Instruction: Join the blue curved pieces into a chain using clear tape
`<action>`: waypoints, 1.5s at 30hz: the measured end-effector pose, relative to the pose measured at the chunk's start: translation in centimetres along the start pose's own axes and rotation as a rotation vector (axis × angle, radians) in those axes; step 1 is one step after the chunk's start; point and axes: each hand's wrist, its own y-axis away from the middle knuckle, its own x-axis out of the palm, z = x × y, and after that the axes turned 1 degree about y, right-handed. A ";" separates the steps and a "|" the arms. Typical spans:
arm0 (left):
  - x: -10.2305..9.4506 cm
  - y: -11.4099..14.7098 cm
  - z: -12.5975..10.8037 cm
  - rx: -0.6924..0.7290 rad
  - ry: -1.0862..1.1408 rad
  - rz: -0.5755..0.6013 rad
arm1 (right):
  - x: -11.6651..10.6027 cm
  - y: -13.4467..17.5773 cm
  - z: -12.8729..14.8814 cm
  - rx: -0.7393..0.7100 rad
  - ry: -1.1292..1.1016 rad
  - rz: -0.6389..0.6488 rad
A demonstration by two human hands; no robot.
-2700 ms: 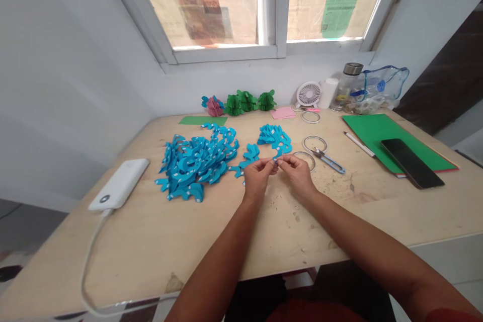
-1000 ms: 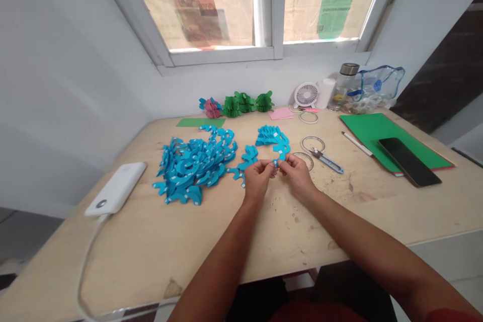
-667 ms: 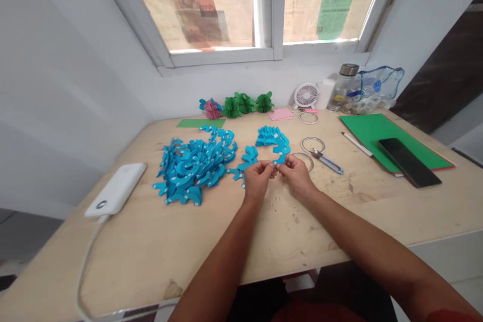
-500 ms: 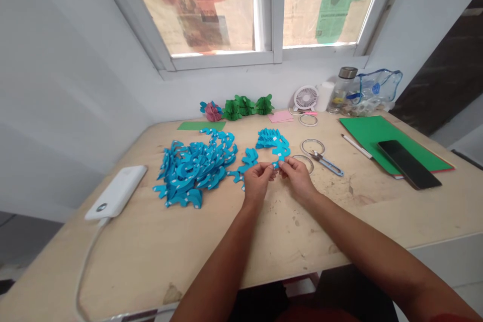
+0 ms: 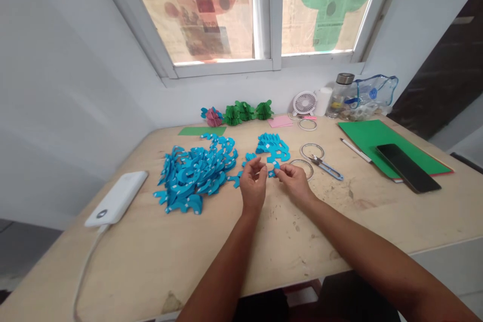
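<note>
Forearms [image 5: 226,254] reach in over the near edge of a pale wooden table [image 5: 147,266], and at the near left a white cable [image 5: 86,266] runs to a white power bank [image 5: 116,198]. The right hand [image 5: 296,181] holds a narrow pinch, thumb and forefinger closed on the right end of a blue paper piece [image 5: 272,172] marked with a small white square. Facing it, the left hand [image 5: 253,181] has its fingers loosely curled and its thumb parted from the forefinger by a moderate gap; the thumb tip is just beside the piece's left end, and whether it touches cannot be told. Left of the left hand spread a short blue chain [image 5: 234,178] and, farther left, a broad heap of blue cutouts [image 5: 196,171]. Just beyond the right hand lies a near ring [image 5: 302,160], with blue-handled snips [image 5: 327,167] to its right, their tips over a second ring [image 5: 311,144]. At the right, a dark phone [image 5: 408,167] rests partly on a green folder [image 5: 362,133], a white pen [image 5: 355,150] beside it. Beyond the hands sits a fanned blue stack [image 5: 272,143]. Farther off are a green paper strip [image 5: 202,131], pink paper [image 5: 280,121], green paper figures [image 5: 245,110], a small white fan [image 5: 305,104] and, to its right, a clear bottle [image 5: 339,96], all before the window [image 5: 276,15].
</note>
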 end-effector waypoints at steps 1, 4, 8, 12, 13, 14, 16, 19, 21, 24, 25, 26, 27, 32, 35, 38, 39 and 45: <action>0.0 0.0 0.0 0.033 -0.009 0.010 | 0.0 0.0 -0.1 -0.006 0.007 -0.004; 0.1 0.1 0.1 0.071 -0.016 0.037 | 0.0 0.0 -0.3 -0.020 0.044 -0.011; 0.1 0.1 0.2 0.060 0.024 0.047 | 0.1 0.2 -0.2 -0.040 0.105 0.017; 0.2 0.0 0.0 0.065 0.022 0.043 | 0.2 0.4 -0.1 -0.090 0.186 0.020; 0.2 0.0 -0.1 0.057 0.021 0.046 | 0.2 0.5 -0.1 -0.102 0.208 0.023; 0.2 -0.1 -0.1 0.041 0.022 0.047 | 0.3 0.6 -0.1 -0.113 0.231 0.025; 0.3 -0.2 0.0 -0.003 0.038 0.037 | 0.3 0.7 -0.1 -0.129 0.279 0.031; 0.3 -0.4 0.3 -0.070 0.101 0.007 | 0.4 0.8 -0.1 -0.148 0.323 0.041; 0.3 -0.6 0.4 -0.107 0.163 -0.002 | 0.4 0.8 0.0 -0.144 0.320 0.058; 0.2 -0.6 0.3 -0.167 0.254 0.005 | 0.3 0.9 0.2 -0.129 0.297 0.105; 0.1 -0.5 0.2 -0.187 0.283 0.008 | 0.3 0.9 0.3 -0.127 0.294 0.121; 0.1 -0.5 0.1 -0.206 0.311 0.010 | 0.2 0.9 0.3 -0.126 0.292 0.132; 0.0 -0.5 0.1 -0.224 0.340 0.010 | 0.2 0.9 0.4 -0.127 0.294 0.138; -0.2 -0.7 -0.1 -0.303 0.482 0.013 | 0.0 0.8 0.4 -0.137 0.338 0.112; -0.2 -0.9 -0.3 -0.342 0.518 0.016 | -0.1 0.8 0.2 -0.133 0.353 0.087; 0.0 -0.9 -0.6 -0.374 0.515 0.012 | -0.1 0.8 0.1 -0.123 0.366 0.082; 0.1 -0.8 -0.7 -0.372 0.509 0.010 | -0.1 0.8 0.2 -0.120 0.372 0.084; 0.0 -0.6 -0.9 -0.343 0.449 0.009 | -0.5 0.6 0.8 -0.126 0.381 0.083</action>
